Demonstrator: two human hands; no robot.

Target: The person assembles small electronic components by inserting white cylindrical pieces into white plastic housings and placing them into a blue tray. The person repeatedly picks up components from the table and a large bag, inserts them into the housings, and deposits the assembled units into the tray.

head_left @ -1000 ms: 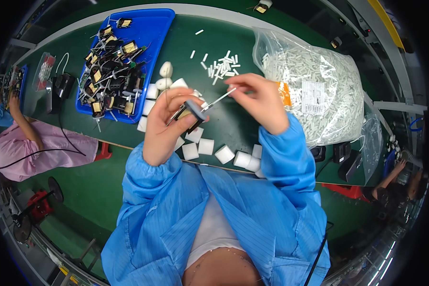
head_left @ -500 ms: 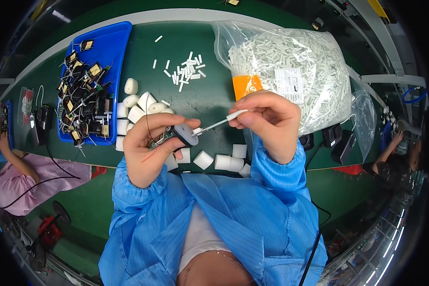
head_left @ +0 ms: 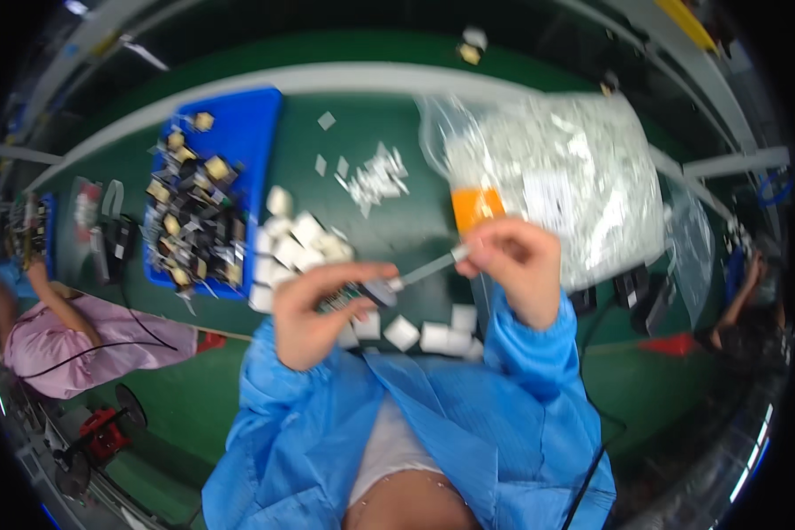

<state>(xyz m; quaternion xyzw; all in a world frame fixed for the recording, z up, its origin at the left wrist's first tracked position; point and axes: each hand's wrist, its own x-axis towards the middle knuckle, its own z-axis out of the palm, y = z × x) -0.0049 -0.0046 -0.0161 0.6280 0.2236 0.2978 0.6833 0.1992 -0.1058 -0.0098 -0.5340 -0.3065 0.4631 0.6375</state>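
My left hand (head_left: 314, 314) is closed around a small electronic part with a round grey disc (head_left: 382, 292) at its end; in this blurred picture most of its circuit board lies behind my fingers. A pale, thin lead (head_left: 426, 268) stretches from the disc toward my right hand (head_left: 523, 265). There my thumb and fingers pinch a short white tube (head_left: 458, 253) at the lead's far end. Whether the lead runs inside the tube, I cannot tell. Beneath and beside my left hand lie several white foam-like cylinders (head_left: 308, 231).
A blue tray (head_left: 261, 132) full of similar parts stands on the green table (head_left: 353, 115) at left. Loose white tubes (head_left: 378, 181) lie in a pile at the middle back. At right is a large clear bag (head_left: 583, 212) of tubes. Other people work at both sides.
The whole scene has shifted right and down in the picture and become blurred. Both hands keep their grips, with the lead still stretched between them.
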